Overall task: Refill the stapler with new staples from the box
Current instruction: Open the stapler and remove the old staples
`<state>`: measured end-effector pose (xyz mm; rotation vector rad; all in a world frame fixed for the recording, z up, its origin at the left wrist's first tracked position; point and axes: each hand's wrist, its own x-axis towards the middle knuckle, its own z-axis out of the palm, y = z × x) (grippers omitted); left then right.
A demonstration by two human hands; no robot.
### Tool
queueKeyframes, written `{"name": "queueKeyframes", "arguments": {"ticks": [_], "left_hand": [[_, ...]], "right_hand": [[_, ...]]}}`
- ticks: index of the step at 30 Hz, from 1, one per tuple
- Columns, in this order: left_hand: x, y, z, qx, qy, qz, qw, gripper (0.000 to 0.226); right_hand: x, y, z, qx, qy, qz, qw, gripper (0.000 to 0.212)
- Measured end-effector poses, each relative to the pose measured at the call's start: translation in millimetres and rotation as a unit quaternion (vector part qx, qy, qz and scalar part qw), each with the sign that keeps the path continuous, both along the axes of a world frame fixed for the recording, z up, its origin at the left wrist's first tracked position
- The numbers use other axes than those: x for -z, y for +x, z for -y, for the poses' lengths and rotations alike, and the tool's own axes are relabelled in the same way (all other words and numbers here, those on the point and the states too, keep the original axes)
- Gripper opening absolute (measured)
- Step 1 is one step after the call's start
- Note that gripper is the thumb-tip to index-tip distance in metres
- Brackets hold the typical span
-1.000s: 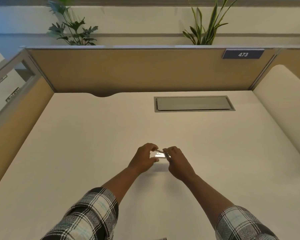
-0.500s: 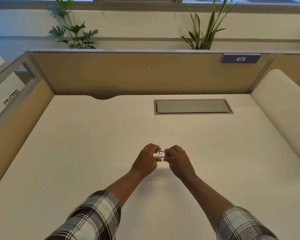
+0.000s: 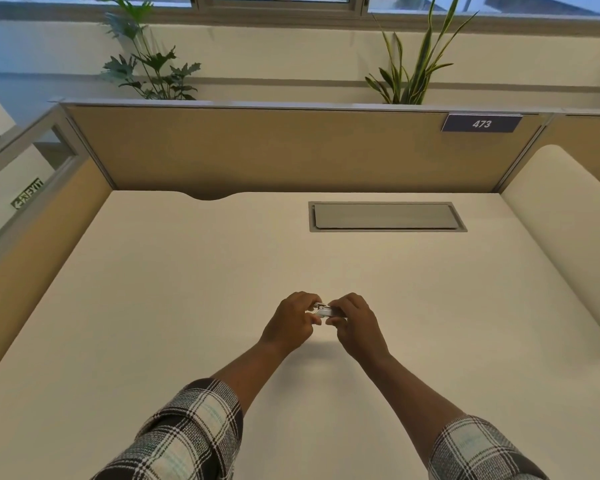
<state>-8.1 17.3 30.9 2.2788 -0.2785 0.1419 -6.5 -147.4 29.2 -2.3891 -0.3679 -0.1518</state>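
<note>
Above plaid sleeves, the left hand and right hand meet over the desk, fingers pinched on a small metal stapler. It lies crosswise between them, both equally near; no staple box shows.

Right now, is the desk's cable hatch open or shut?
Shut: the grey hatch lies flat in its frame, flush with the desk.

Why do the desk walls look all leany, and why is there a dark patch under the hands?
In the head view, the wide-angle lens bends and splays the partition and desk edges. Window light from behind the plants makes a soft shadow under the left hand and right hand. The small shiny stapler glints; its details are too small to tell.
</note>
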Motion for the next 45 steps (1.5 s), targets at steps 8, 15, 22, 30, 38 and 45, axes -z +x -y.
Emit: {"name": "queueKeyframes", "arguments": {"ticks": [8,15,22,30,38,45], "left_hand": [[1.0,-0.9,-3.6,-0.009,-0.069,-0.039,0.997,0.045],[-6.5,-3.4,-3.0,-0.032,-0.134,-0.109,0.984,0.058],[-8.3,-3.0,-2.9,-0.072,-0.125,-0.108,0.984,0.029],[-16.3,-5.5,-10.6,0.022,-0.063,-0.101,0.993,0.056],[-19.5,-8.4,-12.1,0.016,-0.039,-0.047,0.998,0.042],[-15.6,-10.1,-5.6,-0.052,-0.063,-0.013,0.997,0.033]], "right_hand": [[-2.9,1.4,4.2,-0.012,0.002,-0.023,1.0,0.031],[0.0,-2.3,9.2,-0.023,0.03,-0.035,0.999,0.03],[-2.3,-4.6,9.8,-0.025,0.076,-0.078,0.994,0.029],[-9.3,-1.7,10.2,-0.033,0.099,-0.154,0.983,0.025],[-16.5,-5.5,8.2,-0.076,-0.018,-0.094,0.992,0.03],[-14.4,-11.4,-2.8,-0.045,-0.032,-0.004,0.998,0.023]]}}
